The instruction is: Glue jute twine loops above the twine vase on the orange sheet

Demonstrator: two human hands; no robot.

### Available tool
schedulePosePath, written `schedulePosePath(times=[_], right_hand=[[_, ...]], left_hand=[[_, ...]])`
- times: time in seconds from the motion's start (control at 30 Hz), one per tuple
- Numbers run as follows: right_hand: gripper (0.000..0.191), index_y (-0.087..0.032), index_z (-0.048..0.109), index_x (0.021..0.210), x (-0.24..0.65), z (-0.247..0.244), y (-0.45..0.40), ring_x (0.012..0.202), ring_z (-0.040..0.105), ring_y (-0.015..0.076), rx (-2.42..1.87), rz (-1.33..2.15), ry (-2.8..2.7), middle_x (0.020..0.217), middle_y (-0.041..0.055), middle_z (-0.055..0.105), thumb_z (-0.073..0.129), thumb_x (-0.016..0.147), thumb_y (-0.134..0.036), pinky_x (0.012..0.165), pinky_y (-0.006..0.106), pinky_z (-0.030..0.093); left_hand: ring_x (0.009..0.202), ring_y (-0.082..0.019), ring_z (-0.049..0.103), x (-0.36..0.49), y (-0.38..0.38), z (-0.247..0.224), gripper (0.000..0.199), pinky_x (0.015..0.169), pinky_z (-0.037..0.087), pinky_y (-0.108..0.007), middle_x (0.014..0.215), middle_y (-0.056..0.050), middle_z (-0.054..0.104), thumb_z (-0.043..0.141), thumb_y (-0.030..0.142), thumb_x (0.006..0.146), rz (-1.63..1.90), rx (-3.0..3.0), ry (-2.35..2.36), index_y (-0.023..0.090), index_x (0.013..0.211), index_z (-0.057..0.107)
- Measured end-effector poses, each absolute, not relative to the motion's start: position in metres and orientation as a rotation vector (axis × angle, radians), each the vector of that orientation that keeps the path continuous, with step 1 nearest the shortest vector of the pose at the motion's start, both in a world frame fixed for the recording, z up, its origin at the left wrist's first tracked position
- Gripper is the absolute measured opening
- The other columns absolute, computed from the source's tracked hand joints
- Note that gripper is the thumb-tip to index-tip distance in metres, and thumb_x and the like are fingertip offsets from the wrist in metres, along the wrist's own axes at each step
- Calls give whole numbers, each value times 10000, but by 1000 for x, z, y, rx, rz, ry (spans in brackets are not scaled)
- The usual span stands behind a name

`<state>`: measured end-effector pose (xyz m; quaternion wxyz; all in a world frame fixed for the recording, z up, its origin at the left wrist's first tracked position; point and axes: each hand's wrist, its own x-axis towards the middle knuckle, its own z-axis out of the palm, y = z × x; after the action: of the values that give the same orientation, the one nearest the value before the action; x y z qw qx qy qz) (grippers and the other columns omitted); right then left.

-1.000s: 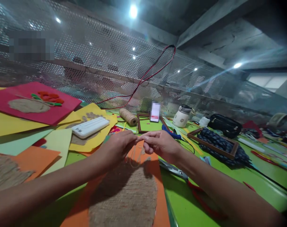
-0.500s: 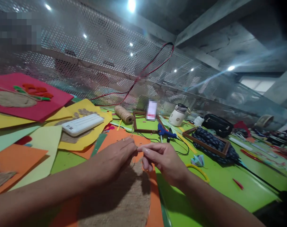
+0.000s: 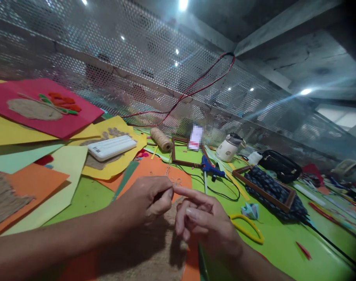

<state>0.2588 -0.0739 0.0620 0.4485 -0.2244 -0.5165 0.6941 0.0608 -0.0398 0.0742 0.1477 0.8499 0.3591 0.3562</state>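
My left hand (image 3: 152,197) is closed, thumb and forefinger pressed together at the tip of the other hand's forefinger. Anything tiny between them is too small to make out. My right hand (image 3: 201,216) has its forefinger stretched out to that pinch, with its other fingers loosely bent and apart. Below both hands lies a brown burlap-like piece (image 3: 154,253) on an orange sheet (image 3: 145,171). Just beyond the fingers, thin twine loops (image 3: 175,182) in a flower-like shape rest on the orange sheet. Behind them lies a twine spool (image 3: 161,139).
A blue glue gun (image 3: 211,168), yellow-handled scissors (image 3: 248,230) and a wooden frame (image 3: 186,163) lie on the green table (image 3: 283,238). Left are a white power-bank-like block (image 3: 111,148) and a red card (image 3: 43,121). A cup (image 3: 229,147) stands before the mesh screen.
My right thumb has moved away from its forefinger, which now stretches toward my left hand. My left fingers have curled into a tighter pinch. The whole view has shifted slightly.
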Motion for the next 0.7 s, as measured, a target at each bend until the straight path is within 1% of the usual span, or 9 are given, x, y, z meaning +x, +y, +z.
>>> schedulePosePath(times=[0.1,0.23,0.4,0.47,0.57,0.63,0.7], right_hand=[[427,-181,754,1251,257,63,-75,539,611,91,-540,1795,-1216,746,57,761,734,837,-285,562,211,452],[420,-167,757,1238,257,64,-74,543,613,91,-531,1815,-1199,766,64,769,719,836,-285,573,220,451],[415,-192,748,1254,261,58,-72,572,617,102,-578,1773,-1282,792,64,767,747,855,-305,579,236,470],[415,-199,740,1268,264,54,-72,601,615,111,-639,1716,-1354,792,59,757,757,870,-319,601,253,483],[421,-209,714,1304,267,50,-72,698,629,132,-764,1549,-1506,828,58,742,746,901,-327,663,283,507],[429,-217,697,1326,269,49,-71,752,633,151,-825,1391,-1628,857,62,731,732,912,-322,666,295,518],[423,-220,695,1330,270,49,-69,747,628,159,-812,1235,-1749,863,63,724,715,916,-308,659,313,530]], left_hand=[[493,-76,423,60,-40,69,300,501,315,-188,544,57,446,360,233,908,1098,2401,1003,195,620,432],[482,-62,379,59,-39,59,264,499,277,-185,530,69,412,401,188,865,1177,2455,988,185,602,416],[483,-74,377,59,-39,57,235,503,259,-209,514,63,414,399,227,821,1045,2370,1104,189,591,424],[485,-83,367,60,-38,59,215,499,246,-223,511,58,399,400,259,782,929,2302,1153,196,577,409],[506,-96,331,62,-35,61,223,500,232,-238,518,54,330,385,324,746,800,2149,1190,208,556,362],[528,-101,321,62,-34,64,249,508,251,-235,535,52,307,382,372,743,751,2043,1152,215,554,352],[546,-107,349,63,-32,67,273,523,295,-229,549,47,345,383,406,762,741,1977,1110,215,568,387]])
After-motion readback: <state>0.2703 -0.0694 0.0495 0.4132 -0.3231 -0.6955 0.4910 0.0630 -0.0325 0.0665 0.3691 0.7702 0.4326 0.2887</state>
